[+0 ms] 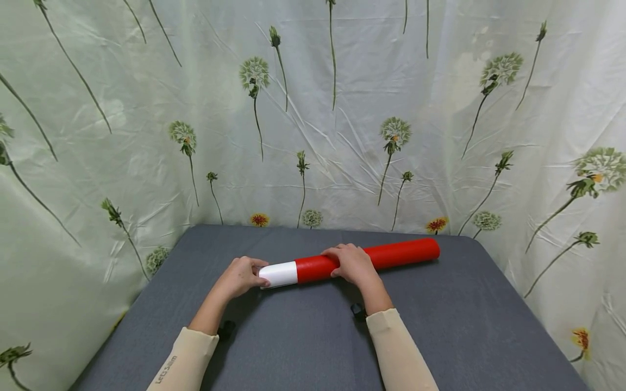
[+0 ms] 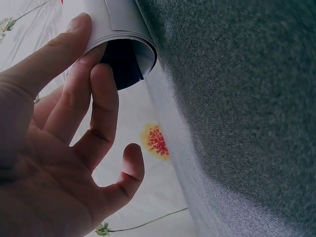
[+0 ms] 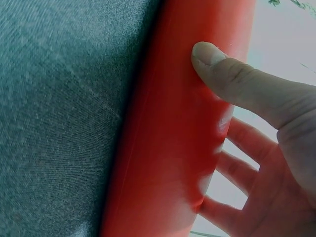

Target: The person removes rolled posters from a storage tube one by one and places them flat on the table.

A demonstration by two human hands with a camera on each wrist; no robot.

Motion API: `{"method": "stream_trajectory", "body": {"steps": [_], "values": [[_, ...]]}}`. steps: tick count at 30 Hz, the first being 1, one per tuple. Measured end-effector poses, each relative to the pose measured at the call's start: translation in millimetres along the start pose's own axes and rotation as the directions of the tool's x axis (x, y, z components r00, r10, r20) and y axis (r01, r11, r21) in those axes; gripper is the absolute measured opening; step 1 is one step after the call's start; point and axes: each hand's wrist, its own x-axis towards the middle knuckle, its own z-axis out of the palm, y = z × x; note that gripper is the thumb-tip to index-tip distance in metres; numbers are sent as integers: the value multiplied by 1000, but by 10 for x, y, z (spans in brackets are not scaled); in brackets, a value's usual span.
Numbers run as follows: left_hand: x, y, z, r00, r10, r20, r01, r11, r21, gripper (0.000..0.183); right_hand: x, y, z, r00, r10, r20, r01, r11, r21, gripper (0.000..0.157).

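A long red tube (image 1: 403,253) lies slantwise across the far part of a grey table. From its left end shows a white rolled sheet (image 1: 280,274); in the left wrist view its end is hollow, dark inside, with a layered rim (image 2: 121,35). My left hand (image 1: 240,278) pinches that rim, thumb outside and a finger reaching into the opening, the little finger free. Over the middle of the red tube, my right hand (image 1: 354,264) holds it. In the right wrist view the thumb (image 3: 210,59) presses the near side and the fingers go round the far side.
The grey table (image 1: 303,342) has a far edge just behind the tube. Beyond it hangs a pale curtain (image 1: 313,108) with printed dandelions, also running along both sides. A small dark object is at each wrist, the right one (image 1: 358,311) near the table surface.
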Motion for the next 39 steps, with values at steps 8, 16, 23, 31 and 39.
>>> {"method": "stream_trajectory", "body": {"steps": [8,16,23,31,39], "values": [[3,12,-9,1000,-11,4,11,1000,1,52,5,30,-1,1000,-4,0,4,1000,5,54],[1,12,-23,1000,4,-3,-4,1000,20,53,-2,59,-26,1000,-4,8,4,1000,13,55],[1,-26,-16,1000,6,-2,-6,1000,9,53,-10,93,-25,1000,17,22,-17,999,28,55],[-11,-31,-20,1000,6,5,-6,1000,-19,51,-6,125,-36,999,35,37,-36,999,32,56],[-36,-15,-22,1000,-11,14,12,1000,-27,47,-25,146,-70,998,46,53,-48,998,39,57]]}}
